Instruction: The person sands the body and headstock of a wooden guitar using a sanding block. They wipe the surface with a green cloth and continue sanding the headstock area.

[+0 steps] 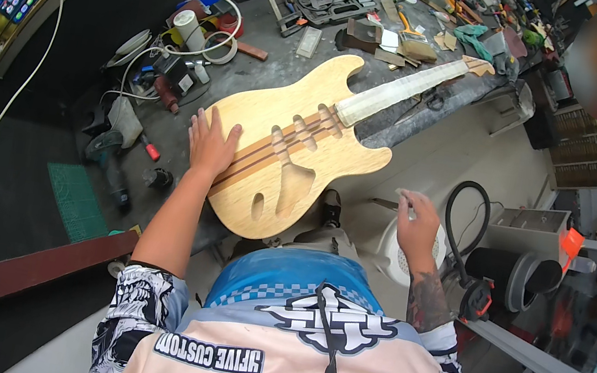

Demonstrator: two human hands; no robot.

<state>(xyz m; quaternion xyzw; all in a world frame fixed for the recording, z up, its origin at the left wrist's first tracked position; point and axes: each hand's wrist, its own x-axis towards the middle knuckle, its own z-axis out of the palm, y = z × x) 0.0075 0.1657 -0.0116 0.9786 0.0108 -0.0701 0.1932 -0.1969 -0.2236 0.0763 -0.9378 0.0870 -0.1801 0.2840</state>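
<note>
An unfinished pale wooden guitar body (236, 176), with darker centre stripes and carved cavities, lies face up on the grey workbench's front edge. Its neck (404, 85) is wrapped in pale material and points to the back right. My left hand (214, 144) lies on the upper left of the body, fingers apart and pressing lightly or resting. My right hand (416, 223) is raised beside the body's right edge, over the floor, fingers curled and pinched on a small pale item too small to name.
Tool cases (330, 4), scraps and hand tools crowd the bench's back. Tape rolls (219, 49), cables and a power tool (109, 153) lie left, near a green mat (73, 199). On the right are a white stool (392, 247), a black hose (456, 222) and a black canister (499, 274).
</note>
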